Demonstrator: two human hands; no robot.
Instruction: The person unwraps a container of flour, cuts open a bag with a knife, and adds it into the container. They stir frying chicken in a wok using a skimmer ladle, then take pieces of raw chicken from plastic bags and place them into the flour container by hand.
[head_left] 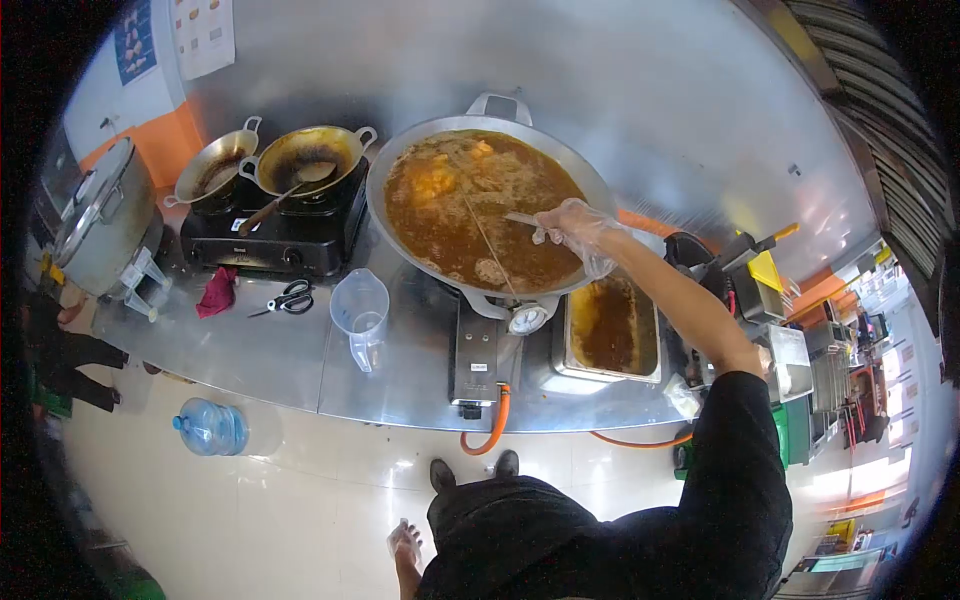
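My right hand (575,225), in a clear plastic glove, is closed around a thin metal utensil (520,218) above the oil. Its working end is too small to make out. Below is a large wok (378,190) of bubbling brown oil, with golden frying food (430,180) at its far left. A dial thermometer (528,319) sits on the wok's near rim, its long probe slanting into the oil. My left hand (405,540), also in a clear glove, hangs low beside my body, away from the counter. Its fingers are loosely apart and hold nothing.
Two smaller woks, one holding a ladle (290,195), sit on a black stove (270,240) at left. A plastic jug (360,310), scissors (290,298) and red cloth (217,292) lie nearer. Right of the wok stands an oil-filled metal pan (650,350). An orange hose (490,430) hangs in front.
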